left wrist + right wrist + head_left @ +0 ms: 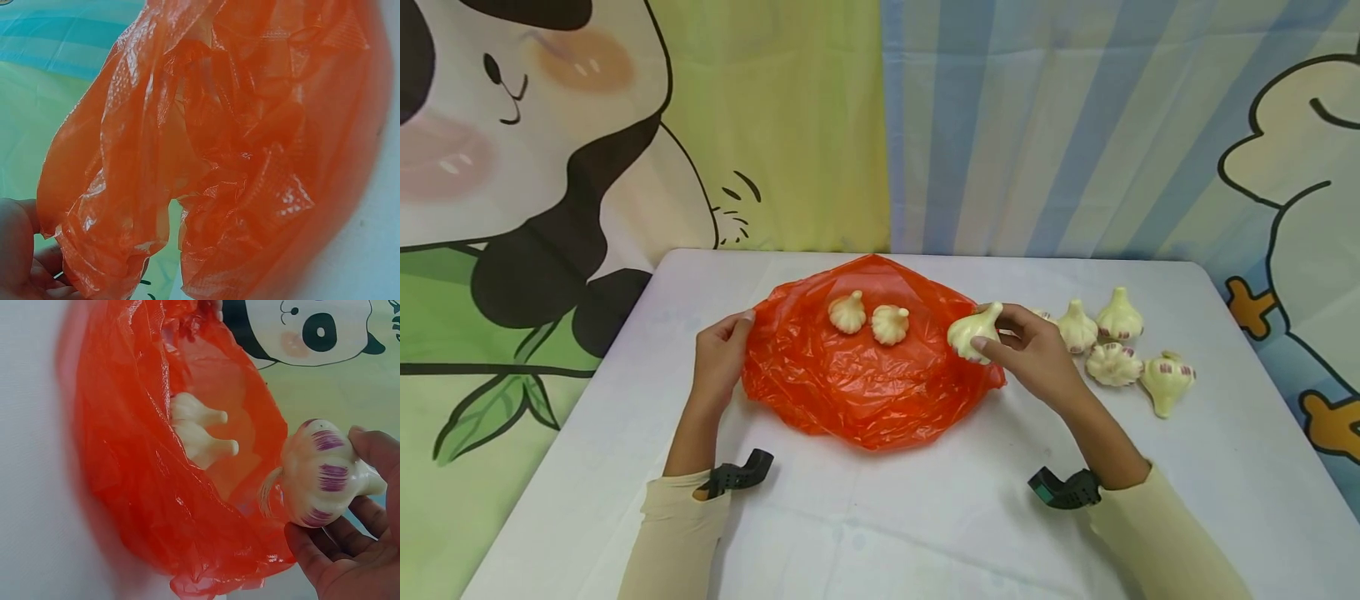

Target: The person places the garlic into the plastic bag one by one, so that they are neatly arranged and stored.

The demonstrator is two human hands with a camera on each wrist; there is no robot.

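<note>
A red plastic bag lies spread open on the white table, and two garlic bulbs, one at its left and one at its right, sit inside it. My left hand pinches the bag's left edge between thumb and fingers. With thumb and fingertips my right hand holds a third garlic bulb over the bag's right side. In the right wrist view this held bulb shows purple streaks and a tuft of roots, close to the bag's rim.
Several more garlic bulbs lie grouped on the table to the right, partly behind my right hand. A cartoon-printed curtain hangs behind the table's far edge. Each wrist wears a black camera mount.
</note>
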